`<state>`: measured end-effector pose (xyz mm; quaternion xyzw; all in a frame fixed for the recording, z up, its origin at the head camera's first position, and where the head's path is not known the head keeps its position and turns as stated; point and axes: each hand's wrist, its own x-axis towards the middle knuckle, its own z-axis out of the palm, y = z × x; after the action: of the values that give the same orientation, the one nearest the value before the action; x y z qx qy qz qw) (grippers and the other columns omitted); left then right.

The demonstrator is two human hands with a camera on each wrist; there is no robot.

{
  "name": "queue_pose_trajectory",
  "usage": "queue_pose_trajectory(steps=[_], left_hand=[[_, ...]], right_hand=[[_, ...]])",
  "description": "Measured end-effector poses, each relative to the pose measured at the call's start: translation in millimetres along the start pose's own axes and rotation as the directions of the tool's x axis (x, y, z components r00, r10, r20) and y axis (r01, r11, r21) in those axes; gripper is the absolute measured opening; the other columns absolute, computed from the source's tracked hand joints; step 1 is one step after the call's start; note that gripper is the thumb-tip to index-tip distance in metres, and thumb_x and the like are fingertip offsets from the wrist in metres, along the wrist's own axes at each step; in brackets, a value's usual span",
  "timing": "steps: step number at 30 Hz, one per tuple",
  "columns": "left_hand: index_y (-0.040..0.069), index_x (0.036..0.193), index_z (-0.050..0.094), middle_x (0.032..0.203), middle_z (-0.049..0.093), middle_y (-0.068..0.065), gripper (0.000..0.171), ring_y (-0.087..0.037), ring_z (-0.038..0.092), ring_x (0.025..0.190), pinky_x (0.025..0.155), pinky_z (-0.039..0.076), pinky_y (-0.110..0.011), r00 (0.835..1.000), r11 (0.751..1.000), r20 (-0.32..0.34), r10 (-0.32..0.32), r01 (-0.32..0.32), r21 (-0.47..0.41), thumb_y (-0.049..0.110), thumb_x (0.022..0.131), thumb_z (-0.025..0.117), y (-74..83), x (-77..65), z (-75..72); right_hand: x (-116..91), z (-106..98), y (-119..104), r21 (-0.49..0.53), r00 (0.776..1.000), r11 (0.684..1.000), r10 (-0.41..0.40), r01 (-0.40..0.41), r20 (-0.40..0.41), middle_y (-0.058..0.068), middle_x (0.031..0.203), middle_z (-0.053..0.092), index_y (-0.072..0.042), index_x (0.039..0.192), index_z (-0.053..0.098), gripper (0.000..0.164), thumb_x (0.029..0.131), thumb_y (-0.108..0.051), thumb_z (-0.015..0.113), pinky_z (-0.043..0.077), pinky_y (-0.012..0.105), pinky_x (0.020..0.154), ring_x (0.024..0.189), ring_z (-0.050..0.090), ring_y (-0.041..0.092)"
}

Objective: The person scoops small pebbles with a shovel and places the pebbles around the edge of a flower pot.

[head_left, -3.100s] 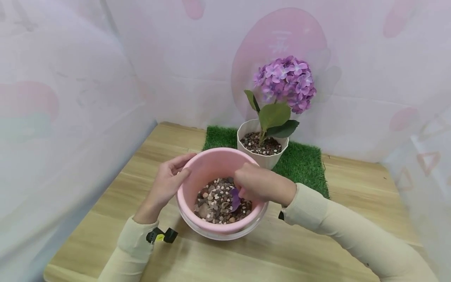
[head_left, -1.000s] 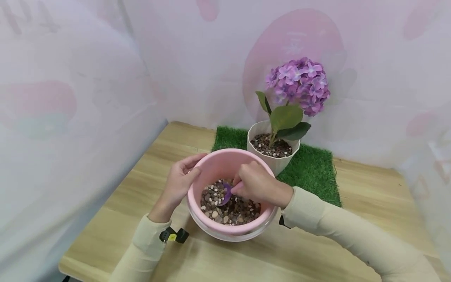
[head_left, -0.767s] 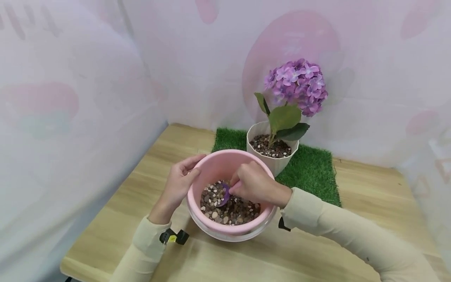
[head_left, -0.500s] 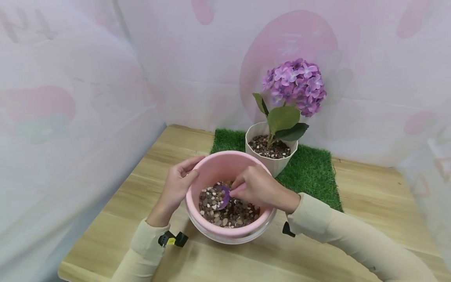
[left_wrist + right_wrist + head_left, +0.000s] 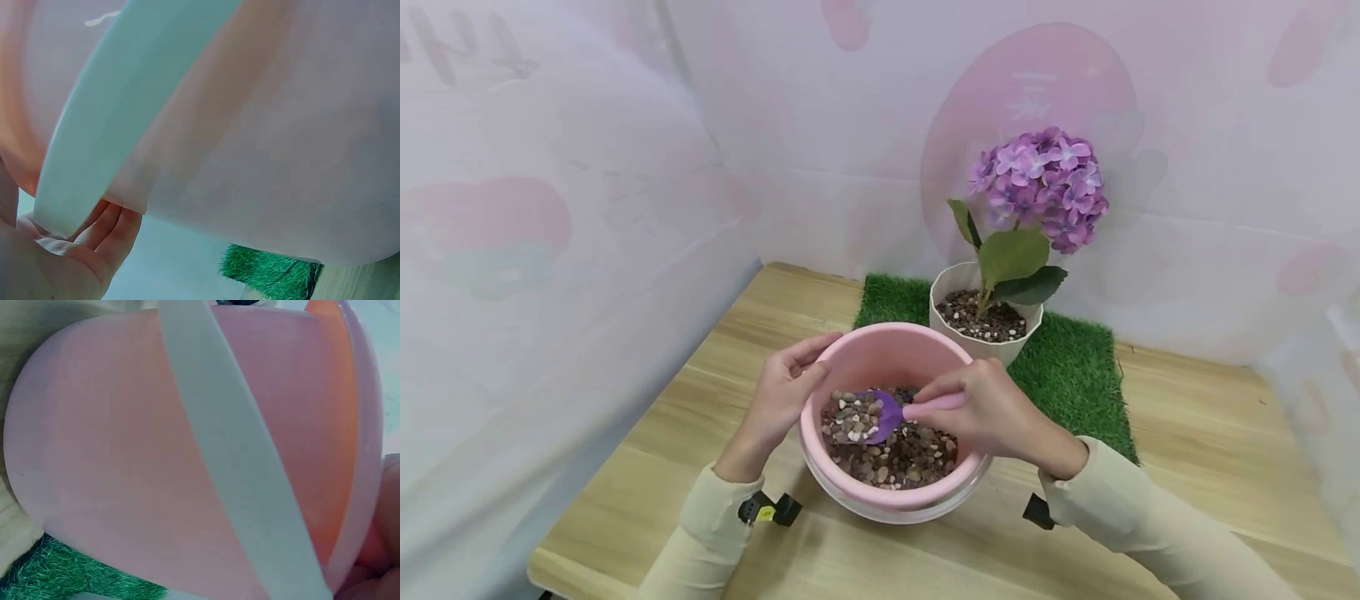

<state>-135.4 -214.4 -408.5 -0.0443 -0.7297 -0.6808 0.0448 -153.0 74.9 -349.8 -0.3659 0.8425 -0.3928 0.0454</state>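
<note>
A pink flower pot [image 5: 891, 354] with a pale band below its rim holds brown and white pebbles [image 5: 898, 467]. My left hand [image 5: 775, 400] grips the pot's left rim, thumb over the edge and fingers along the outside; in the left wrist view, the hand [image 5: 69, 262] shows at the lower left. Between thumb and fingers, my right hand [image 5: 992, 408] pinches the pink handle of a small shovel [image 5: 891, 417]. Its purple blade points left over the pebbles inside the pot and carries a heap of them. The right wrist view has only part of this hand [image 5: 386, 544] beyond the rim.
Behind the pink pot, a white pot [image 5: 985, 343] with a purple hydrangea [image 5: 1041, 187] stands on a green grass mat [image 5: 1075, 375]. Both are on a wooden table [image 5: 715, 350]. Printed white cloth [image 5: 820, 125] hangs around the back and sides.
My right hand has lifted and drawn back right; the shovel, earlier sunk in the pebbles, now lies flatter above them with a load. My left hand keeps its hold on the rim.
</note>
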Motion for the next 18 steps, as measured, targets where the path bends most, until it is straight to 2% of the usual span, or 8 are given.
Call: queue_pose_trajectory(steps=[5,9,14,18], left_hand=[[-0.005,0.147,0.057,0.129,0.066,-0.039,0.045,-0.016,0.070,0.060,0.056,0.067,-0.031,1.000,0.998,0.027,-0.012,0.013,-0.057,0.001,0.102,0.056,1.0,-0.7,-0.7],[-0.005,0.146,0.057,0.127,0.067,-0.039,0.045,-0.013,0.069,0.060,0.057,0.067,-0.029,1.000,0.999,0.028,-0.007,0.008,-0.052,0.001,0.102,0.057,0.5,-1.5,-1.0],[-0.004,0.147,0.058,0.126,0.068,-0.038,0.045,-0.011,0.067,0.061,0.057,0.066,-0.025,1.000,0.999,0.021,-0.008,0.009,-0.040,0.001,0.102,0.057,0.5,-1.9,-1.3],[-0.003,0.146,0.059,0.131,0.068,-0.035,0.045,-0.010,0.070,0.067,0.059,0.065,-0.022,1.000,0.999,0.011,-0.015,0.016,-0.030,0.001,0.101,0.057,1.5,-1.0,-0.7]], right_hand=[[-5,-2,2,0.005,0.999,1.000,-0.017,0.017,-0.033,0.006,0.096,0.083,-0.011,0.101,0.085,0.023,0.086,-0.028,0.089,0.065,0.016,0.071,0.081,0.080,0.006],[-10,-3,4,0.065,0.998,0.998,0.029,-0.026,-0.049,0.005,0.099,0.083,-0.014,0.102,0.085,0.025,0.085,-0.031,0.090,0.066,0.019,0.072,0.084,0.080,0.006],[-15,-4,6,0.112,0.995,0.992,0.068,-0.060,-0.073,-0.002,0.100,0.084,-0.021,0.102,0.086,0.025,0.084,-0.039,0.090,0.067,0.021,0.078,0.087,0.079,0.004],[-18,-6,7,0.132,0.990,0.988,0.095,-0.082,-0.100,-0.008,0.098,0.083,-0.026,0.101,0.086,0.025,0.082,-0.040,0.091,0.067,0.022,0.083,0.089,0.079,0.003]])
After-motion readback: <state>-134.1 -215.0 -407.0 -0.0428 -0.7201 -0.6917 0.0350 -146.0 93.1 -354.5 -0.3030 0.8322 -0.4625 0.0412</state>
